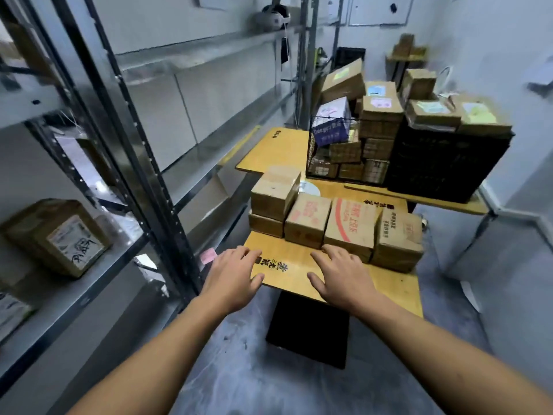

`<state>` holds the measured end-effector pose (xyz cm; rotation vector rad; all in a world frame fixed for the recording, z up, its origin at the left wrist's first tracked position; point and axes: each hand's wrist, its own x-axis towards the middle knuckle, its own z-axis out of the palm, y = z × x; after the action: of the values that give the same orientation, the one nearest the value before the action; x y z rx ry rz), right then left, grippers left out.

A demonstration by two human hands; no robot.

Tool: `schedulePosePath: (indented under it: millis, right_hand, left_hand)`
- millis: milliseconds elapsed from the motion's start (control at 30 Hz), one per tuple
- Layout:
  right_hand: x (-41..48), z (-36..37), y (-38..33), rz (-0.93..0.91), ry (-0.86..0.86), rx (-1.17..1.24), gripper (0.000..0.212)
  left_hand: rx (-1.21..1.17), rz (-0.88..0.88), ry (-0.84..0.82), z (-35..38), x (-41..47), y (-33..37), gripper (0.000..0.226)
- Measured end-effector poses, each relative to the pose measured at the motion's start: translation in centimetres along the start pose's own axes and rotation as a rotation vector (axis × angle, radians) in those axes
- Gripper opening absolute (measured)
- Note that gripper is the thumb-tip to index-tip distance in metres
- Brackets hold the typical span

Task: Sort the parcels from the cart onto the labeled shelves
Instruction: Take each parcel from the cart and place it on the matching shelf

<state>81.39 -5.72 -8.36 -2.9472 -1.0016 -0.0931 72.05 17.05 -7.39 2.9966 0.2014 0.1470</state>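
Left hand (230, 277): spread, empty, over the yellow board's (398, 289) near edge.
Right hand (341, 280): spread, empty, near the red-printed parcel (350, 226) (probably the next pick).
Parcels (308, 220): rowed on the board, with the shelves (98, 283) alongside for short carries.

Red Chinese print on one carton (350, 226) is illegible.

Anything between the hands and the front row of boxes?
Nothing visible. The left hand and right hand are open over the wooden tabletop, and only tabletop separates them from the red-printed box ahead.
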Motion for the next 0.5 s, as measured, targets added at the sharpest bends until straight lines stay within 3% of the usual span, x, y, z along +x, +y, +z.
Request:
schedulePosePath:
  millis: [267, 500]
  right_hand:
    - [6.1, -0.2, 1.9, 0.054, 0.033, 0.064, 0.050]
    - [16.5, 0.0, 2.5, 0.055, 0.041, 0.129, 0.045]
  left_hand:
    - [0.001, 0.047, 0.017, 0.2, 9.4, -0.6, 0.055]
    - [-0.043, 0.023, 0.045, 0.7, 19.5, -4.7, 0.055]
